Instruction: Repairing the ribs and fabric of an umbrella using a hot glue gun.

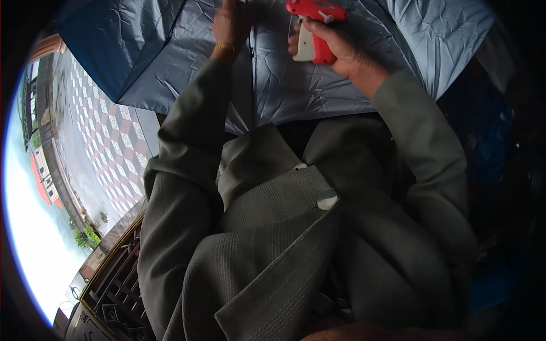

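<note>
A large umbrella canopy lies spread in front of me, its silver-grey side wrinkled and facing up. A thin dark rib runs down it. Over the canopy, right of the rib, my right hand is closed round the grip of a red and white tagging gun. The gun has a white trigger lever and a small pale knob on its side. My left hand is at the top edge, close beside the rib. Its fingers run out of the picture, so its grip is hidden.
A darker blue canopy panel reaches out at the left. Beyond it lies patterned paving outdoors. Dark wooden latticework stands at lower left. My grey-green coat covers my lap below the canopy. The right side is deep in shadow.
</note>
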A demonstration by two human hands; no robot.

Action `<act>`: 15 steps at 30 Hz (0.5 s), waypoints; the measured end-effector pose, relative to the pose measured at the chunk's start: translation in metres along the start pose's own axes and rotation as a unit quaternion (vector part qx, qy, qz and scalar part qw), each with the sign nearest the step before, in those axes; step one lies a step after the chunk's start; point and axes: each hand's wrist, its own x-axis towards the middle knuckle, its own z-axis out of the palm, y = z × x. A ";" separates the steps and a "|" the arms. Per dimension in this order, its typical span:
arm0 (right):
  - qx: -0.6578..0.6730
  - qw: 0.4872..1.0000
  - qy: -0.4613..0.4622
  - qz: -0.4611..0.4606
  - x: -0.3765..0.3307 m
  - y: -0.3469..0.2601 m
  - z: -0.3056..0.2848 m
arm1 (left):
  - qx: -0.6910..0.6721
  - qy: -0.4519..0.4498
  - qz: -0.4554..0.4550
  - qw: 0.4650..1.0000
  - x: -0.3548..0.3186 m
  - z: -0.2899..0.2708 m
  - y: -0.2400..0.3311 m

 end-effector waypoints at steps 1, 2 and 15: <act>0.003 1.000 0.007 0.004 -0.009 0.000 0.006 | 0.017 -0.063 -0.044 0.997 -0.019 0.000 -0.008; -0.004 1.000 0.005 -0.008 -0.016 0.000 0.014 | 0.049 -0.127 -0.050 0.989 -0.036 0.000 -0.018; 0.026 0.989 0.022 -0.143 -0.040 0.009 0.032 | 0.019 -0.098 -0.067 0.993 -0.038 0.020 0.019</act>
